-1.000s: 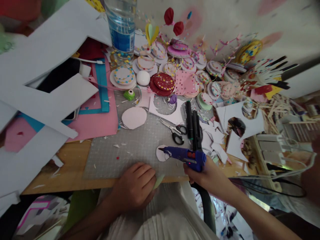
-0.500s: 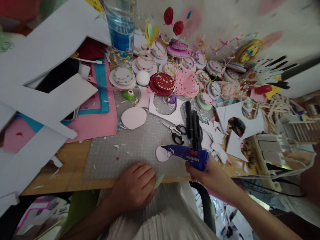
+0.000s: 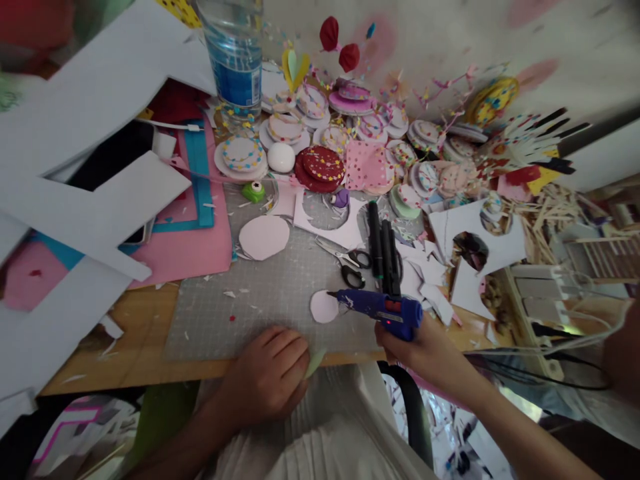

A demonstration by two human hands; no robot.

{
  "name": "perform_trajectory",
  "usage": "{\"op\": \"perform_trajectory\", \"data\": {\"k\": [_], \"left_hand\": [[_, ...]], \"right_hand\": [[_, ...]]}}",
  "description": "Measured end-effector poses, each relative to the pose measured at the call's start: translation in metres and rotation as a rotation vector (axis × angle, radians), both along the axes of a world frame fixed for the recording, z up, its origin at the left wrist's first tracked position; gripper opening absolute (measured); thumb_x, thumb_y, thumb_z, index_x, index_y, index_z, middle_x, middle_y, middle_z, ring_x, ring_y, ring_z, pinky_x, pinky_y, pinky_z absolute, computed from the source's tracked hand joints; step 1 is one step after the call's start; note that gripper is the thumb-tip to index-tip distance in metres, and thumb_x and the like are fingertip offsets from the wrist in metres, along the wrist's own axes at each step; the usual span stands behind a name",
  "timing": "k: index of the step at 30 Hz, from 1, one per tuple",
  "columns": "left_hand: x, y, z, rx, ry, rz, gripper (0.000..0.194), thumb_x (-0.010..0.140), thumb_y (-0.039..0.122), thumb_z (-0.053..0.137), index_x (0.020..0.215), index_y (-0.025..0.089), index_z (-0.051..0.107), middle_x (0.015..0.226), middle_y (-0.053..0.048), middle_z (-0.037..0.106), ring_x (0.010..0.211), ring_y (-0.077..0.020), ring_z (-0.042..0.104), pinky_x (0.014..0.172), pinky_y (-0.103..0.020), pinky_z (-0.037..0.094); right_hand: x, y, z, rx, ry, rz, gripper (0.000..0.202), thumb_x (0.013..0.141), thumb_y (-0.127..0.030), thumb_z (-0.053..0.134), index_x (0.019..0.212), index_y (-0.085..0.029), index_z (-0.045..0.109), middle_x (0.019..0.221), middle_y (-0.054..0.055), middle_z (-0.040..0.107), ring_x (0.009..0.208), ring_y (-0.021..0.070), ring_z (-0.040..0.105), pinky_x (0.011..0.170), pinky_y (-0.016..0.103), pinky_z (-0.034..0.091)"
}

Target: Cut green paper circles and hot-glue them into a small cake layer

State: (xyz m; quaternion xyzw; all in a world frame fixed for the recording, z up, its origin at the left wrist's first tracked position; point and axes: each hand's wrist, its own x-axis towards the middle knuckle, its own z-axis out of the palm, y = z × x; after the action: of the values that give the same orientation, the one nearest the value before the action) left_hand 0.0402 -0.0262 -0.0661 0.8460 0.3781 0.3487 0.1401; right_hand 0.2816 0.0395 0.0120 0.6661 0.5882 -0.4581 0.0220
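Head camera looks down on a crowded craft worktop (image 3: 150, 333). Nearest us, the left hand (image 3: 267, 377) sits curled at the worktop's front edge, fingers pinched on a thin pale green paper strip (image 3: 316, 362) — flimsy stuff, it looks, that would crease if squeezed, so an edge pinch suits it. Just to the right, the right hand (image 3: 425, 343) is wrapped around the grip of the blue plastic hot glue gun (image 3: 380, 308), red light showing, nozzle aimed left and hovering at the small pale pink paper disc (image 3: 324, 307) lying flat on the grey cutting mat (image 3: 260, 293). That gun seems rigid and light; the handle is the place to hold, the tip likely hot. Beyond, black-handled scissors (image 3: 350, 263) and black marker pens (image 3: 384, 247) lie side by side, a larger pale pink paper circle (image 3: 263, 237) further left. At the back, stacks of dotted paper rounds (image 3: 320, 167) and a clear plastic water bottle (image 3: 233, 57).
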Motion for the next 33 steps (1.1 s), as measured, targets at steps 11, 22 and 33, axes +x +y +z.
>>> {"op": "perform_trajectory", "data": {"k": [11, 22, 33], "left_hand": [[0.0, -0.001, 0.0, 0.012, 0.013, 0.008, 0.019, 0.083, 0.01, 0.048, 0.087, 0.009, 0.067, 0.088, -0.011, 0.072, 0.085, -0.0239, 0.063, 0.077, -0.039, 0.05], [0.001, -0.004, -0.003, -0.056, -0.025, 0.009, 0.014, 0.081, 0.008, 0.054, 0.09, 0.008, 0.064, 0.088, -0.012, 0.069, 0.085, -0.0249, 0.06, 0.076, -0.04, 0.051], [0.002, -0.005, -0.006, -0.089, -0.057, 0.035, 0.013, 0.081, 0.005, 0.058, 0.092, 0.011, 0.061, 0.089, -0.011, 0.067, 0.087, -0.0224, 0.058, 0.078, -0.039, 0.05]], "right_hand": [[0.01, -0.005, -0.005, -0.085, 0.138, -0.119, 0.016, 0.075, -0.028, 0.056, 0.061, -0.021, 0.052, 0.046, -0.003, 0.054, 0.041, 0.0116, 0.047, 0.042, 0.023, 0.034], [0.021, -0.017, -0.021, -0.131, 0.447, -0.278, 0.031, 0.081, -0.047, 0.061, 0.072, -0.018, 0.055, 0.046, -0.003, 0.055, 0.035, 0.0059, 0.037, 0.038, 0.021, 0.023], [0.015, -0.017, -0.03, 0.043, 0.297, -0.189, 0.015, 0.076, -0.029, 0.056, 0.065, -0.022, 0.048, 0.045, -0.005, 0.052, 0.037, 0.0099, 0.043, 0.038, 0.022, 0.031]]}}
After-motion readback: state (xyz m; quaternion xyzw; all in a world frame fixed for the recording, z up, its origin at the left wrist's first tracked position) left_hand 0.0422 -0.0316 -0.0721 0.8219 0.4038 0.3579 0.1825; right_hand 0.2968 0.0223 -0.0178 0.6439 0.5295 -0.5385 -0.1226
